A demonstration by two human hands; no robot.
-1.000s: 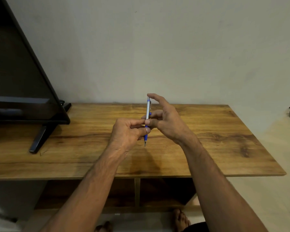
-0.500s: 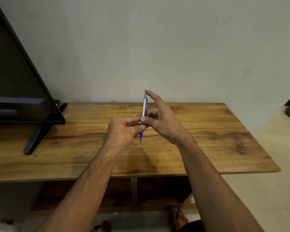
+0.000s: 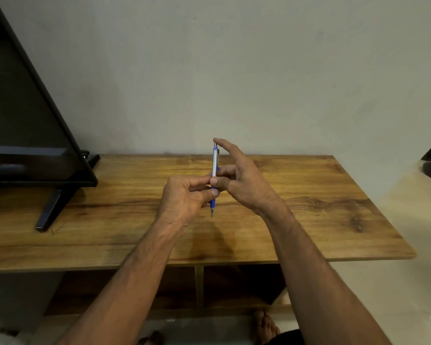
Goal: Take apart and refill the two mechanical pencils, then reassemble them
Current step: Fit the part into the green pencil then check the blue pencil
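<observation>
- A slim mechanical pencil with a silver metal barrel and blue grip section (image 3: 214, 165) is held upright above the middle of the table, tip pointing down, clear of the surface.
- The left hand (image 3: 184, 197) is closed on the lower blue section of the pencil: thumb and forefinger pinch it from the left side, the remaining fingers curled in toward the palm.
- The right hand (image 3: 241, 180) holds the same pencil from the right: its thumb and middle fingers press against the barrel just above the left-hand pinch, and the extended index finger rests on the top end cap.
- The two hands touch each other at the pencil.
- The dark metal tip projects below the left-hand fingers; the silver barrel with its clip stands between the two grip points and the index fingertip.
- Only one pencil is visible.
- The long wooden table with brown grain pattern (image 3: 334, 207) stands against a plain grey wall (image 3: 234, 70).
- A black flat-panel screen on an angled black foot (image 3: 30, 120) occupies the left end of the table, well apart from the hands.
- Below the tabletop, open shelf compartments are visible, and bare feet (image 3: 266, 327) stand on the pale floor.
</observation>
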